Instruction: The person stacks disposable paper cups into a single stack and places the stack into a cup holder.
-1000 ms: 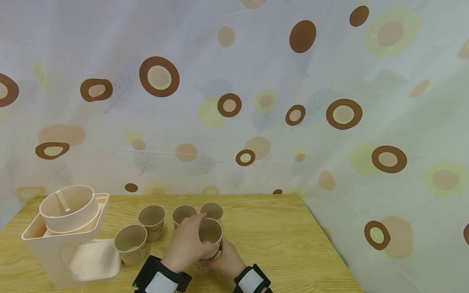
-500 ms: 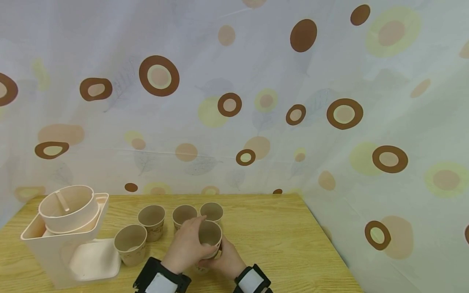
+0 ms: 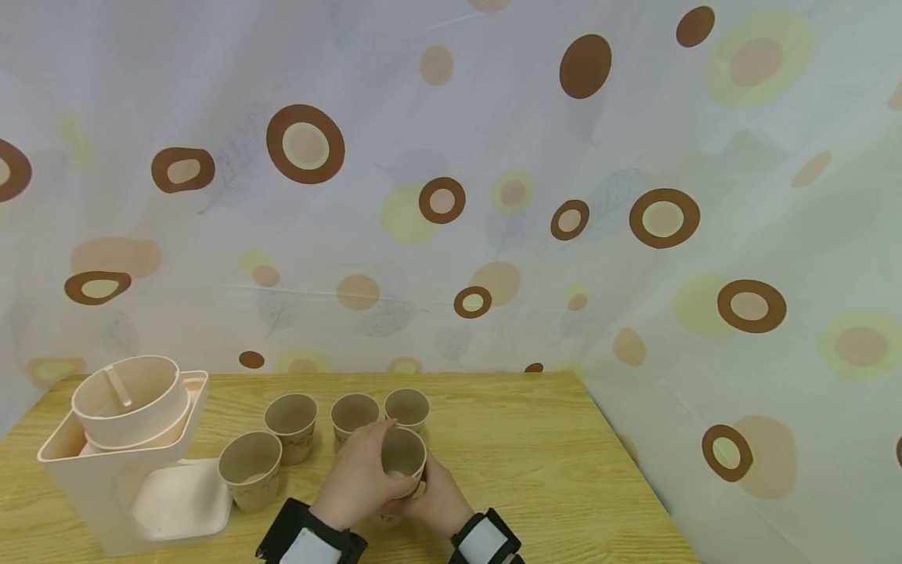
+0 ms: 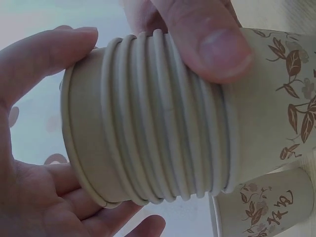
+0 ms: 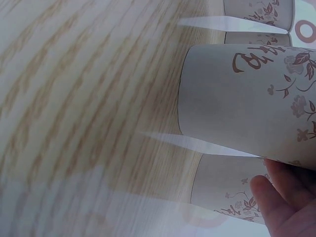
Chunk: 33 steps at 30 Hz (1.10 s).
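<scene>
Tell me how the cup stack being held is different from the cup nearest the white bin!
The stack shows several rims; the cup shows one. The left hand and right hand hold the stack; neither touches that cup. Both are pale with open tops and printed sides.

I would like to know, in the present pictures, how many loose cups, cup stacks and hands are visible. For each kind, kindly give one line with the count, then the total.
Loose cups: 4
Cup stacks: 1, counted as one thing
Hands: 2, both on the stack
Total: 7
</scene>
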Available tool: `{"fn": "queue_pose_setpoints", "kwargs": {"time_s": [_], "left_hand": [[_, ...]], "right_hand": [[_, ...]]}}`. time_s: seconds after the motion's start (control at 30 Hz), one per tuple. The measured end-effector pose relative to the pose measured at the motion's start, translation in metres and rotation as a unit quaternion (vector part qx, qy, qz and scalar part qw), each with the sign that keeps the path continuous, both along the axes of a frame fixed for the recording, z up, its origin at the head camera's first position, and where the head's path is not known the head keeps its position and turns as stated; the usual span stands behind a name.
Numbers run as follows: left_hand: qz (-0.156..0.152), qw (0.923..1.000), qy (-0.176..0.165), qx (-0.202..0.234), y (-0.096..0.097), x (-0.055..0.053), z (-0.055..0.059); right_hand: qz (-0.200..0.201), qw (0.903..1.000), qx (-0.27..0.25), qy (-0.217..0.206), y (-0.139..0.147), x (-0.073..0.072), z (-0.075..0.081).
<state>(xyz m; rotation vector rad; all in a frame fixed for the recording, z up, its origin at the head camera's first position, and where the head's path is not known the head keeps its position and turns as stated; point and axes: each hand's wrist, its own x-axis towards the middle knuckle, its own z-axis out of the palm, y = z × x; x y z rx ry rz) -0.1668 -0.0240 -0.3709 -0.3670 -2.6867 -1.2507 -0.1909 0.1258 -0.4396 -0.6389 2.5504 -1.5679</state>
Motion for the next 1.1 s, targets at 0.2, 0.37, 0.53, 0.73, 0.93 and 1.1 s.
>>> {"fn": "queue_pose_setpoints", "kwargs": {"time_s": [0.2, 0.37, 0.53, 0.73, 0.93, 1.1], "left_hand": [[-0.004, 0.9999, -0.004, 0.012, -0.003, 0.002, -0.006], [-0.011, 0.9994, 0.007, 0.031, -0.002, 0.001, -0.016], [-0.012, 0.9988, 0.004, 0.047, -0.003, -0.003, -0.022], [0.013, 0.9985, -0.005, 0.054, -0.017, 0.001, -0.023], [0.19, 0.9805, 0.049, -0.007, -0.062, 0.012, -0.017], [0.285, 0.9577, 0.01, -0.041, -0.098, 0.018, -0.027]], "right_hand": [[-0.001, 1.0, -0.004, -0.007, -0.002, 0.002, -0.003], [-0.005, 0.9999, 0.006, -0.006, 0.002, 0.002, -0.002], [-0.005, 0.9998, 0.01, -0.013, 0.003, -0.002, 0.001], [0.002, 0.9998, 0.0, -0.018, 0.0, -0.002, 0.001], [0.017, 0.9992, -0.022, -0.027, 0.0, -0.001, 0.001], [0.018, 0.9989, -0.023, -0.035, -0.001, -0.001, 0.002]]}}
